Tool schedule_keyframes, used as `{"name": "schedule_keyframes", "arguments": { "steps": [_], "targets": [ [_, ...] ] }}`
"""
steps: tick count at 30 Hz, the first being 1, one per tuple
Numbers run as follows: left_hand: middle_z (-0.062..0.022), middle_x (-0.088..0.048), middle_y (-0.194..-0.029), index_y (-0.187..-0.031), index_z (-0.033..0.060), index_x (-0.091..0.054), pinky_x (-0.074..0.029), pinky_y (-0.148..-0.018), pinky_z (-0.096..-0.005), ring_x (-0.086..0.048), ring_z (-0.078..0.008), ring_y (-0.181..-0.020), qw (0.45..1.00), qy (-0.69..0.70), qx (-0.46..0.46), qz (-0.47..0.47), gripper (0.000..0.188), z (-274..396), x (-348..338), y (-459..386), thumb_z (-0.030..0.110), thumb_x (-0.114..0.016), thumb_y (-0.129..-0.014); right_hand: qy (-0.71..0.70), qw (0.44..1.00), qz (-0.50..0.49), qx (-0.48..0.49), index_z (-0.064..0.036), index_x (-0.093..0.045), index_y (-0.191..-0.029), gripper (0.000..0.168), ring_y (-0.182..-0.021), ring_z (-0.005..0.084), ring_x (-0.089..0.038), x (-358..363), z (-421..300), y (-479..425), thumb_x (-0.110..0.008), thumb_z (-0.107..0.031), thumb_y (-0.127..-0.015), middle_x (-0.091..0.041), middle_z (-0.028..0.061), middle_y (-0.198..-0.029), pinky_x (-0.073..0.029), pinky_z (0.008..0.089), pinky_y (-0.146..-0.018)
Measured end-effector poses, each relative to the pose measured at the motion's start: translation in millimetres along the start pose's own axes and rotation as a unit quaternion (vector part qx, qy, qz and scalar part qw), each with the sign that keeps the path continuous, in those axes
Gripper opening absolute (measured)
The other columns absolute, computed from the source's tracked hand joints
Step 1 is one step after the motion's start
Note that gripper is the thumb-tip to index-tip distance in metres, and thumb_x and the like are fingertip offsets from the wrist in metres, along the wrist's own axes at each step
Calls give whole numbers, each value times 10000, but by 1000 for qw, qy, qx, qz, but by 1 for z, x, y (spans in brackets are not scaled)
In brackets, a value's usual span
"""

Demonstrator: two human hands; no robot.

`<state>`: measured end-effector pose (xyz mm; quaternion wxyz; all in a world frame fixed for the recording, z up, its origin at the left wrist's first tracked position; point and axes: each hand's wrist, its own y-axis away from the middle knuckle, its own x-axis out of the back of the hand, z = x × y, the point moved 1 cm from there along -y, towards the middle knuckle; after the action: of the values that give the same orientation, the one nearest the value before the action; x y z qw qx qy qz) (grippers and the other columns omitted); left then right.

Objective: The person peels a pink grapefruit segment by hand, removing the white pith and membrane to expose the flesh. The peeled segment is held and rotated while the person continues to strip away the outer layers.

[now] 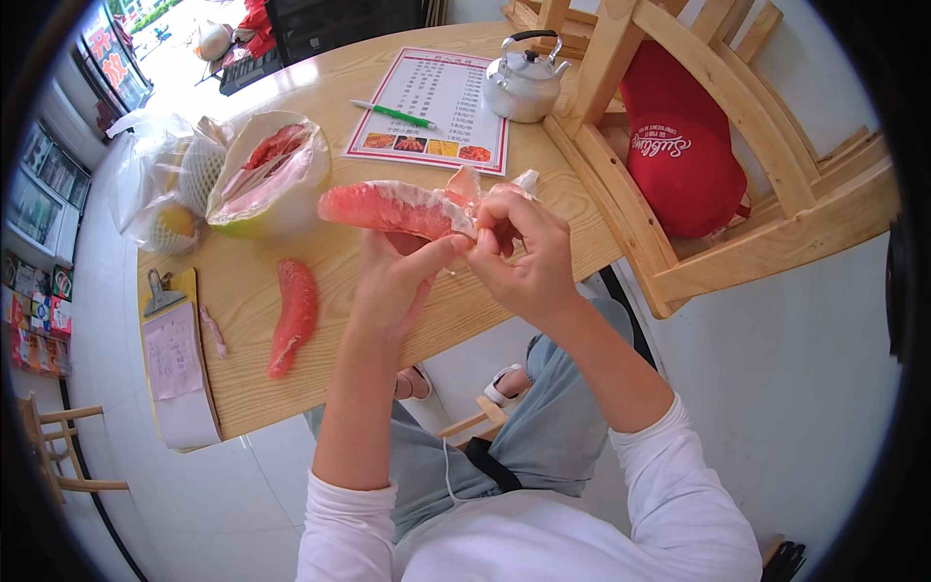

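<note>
My left hand [404, 273] grips a large red pomelo segment [393, 206] above the wooden table, thumb near its right end. At that same end, the fingers of my right hand [527, 251] pinch whitish membrane, with pale peel pieces [465, 182] just behind them. A peeled pomelo segment [292, 316] lies on the table left of my left forearm. Farther back sits an opened pomelo [273, 174], its thick rind around pink flesh. Beside the clipboard is a thin strip of membrane [214, 333].
On the wooden table [247, 393] are a clipboard with papers [178, 356], a plastic bag of net-wrapped fruit [171, 182], a laminated menu [436, 94], a green pen [400, 114] and a metal kettle [525, 80]. A wooden chair [771, 254] holding a red bag [680, 145] adjoins the table's right side.
</note>
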<state>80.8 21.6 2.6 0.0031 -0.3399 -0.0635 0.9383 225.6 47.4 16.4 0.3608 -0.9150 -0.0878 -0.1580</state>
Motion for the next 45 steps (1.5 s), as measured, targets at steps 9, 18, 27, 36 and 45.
{"name": "schedule_keyframes", "arguments": {
  "steps": [9,18,27,36,45],
  "targets": [
    [-116,-609,-1002,-1073,-6,-493,-532,-840,-363,-627,-192,-921,999,39,11,-24,441,0,-3,5,-123,-660,-682,-49,991,40,-121,-2,-534,-789,56,-529,112,-501,22,24,-9,-579,8,-758,-548,54,-653,-413,245,-487],
    [-122,-608,-1027,-1096,-12,-484,-547,-844,-393,-630,-224,-960,997,62,27,-38,439,2,-3,1,-124,-628,-697,19,996,-29,-79,12,-639,-775,72,-667,211,-622,24,29,-20,-569,9,-760,-637,108,-744,-489,292,-562],
    [-98,-602,-1048,-1098,12,-511,-520,-849,-340,-609,-202,-996,999,31,30,-27,465,-1,-1,4,-156,-657,-690,16,993,-113,-17,9,-678,-929,154,-848,172,-667,30,-2,-26,-682,-3,-776,-685,106,-917,-535,282,-718],
    [-63,-612,-1009,-1033,15,-561,-508,-817,-300,-612,-167,-957,996,-71,29,-45,389,-9,5,2,-143,-674,-696,82,979,-187,-29,16,-687,-853,135,-772,186,-669,28,-8,-25,-720,0,-723,-683,113,-891,-557,266,-660],
    [-47,-616,-983,-996,10,-580,-507,-809,-291,-605,-135,-931,990,-132,-5,-56,309,-11,6,1,-120,-659,-727,189,965,-176,53,4,-658,-809,96,-734,234,-647,20,-15,-22,-686,-6,-718,-654,115,-841,-533,319,-633]
  ]
}}
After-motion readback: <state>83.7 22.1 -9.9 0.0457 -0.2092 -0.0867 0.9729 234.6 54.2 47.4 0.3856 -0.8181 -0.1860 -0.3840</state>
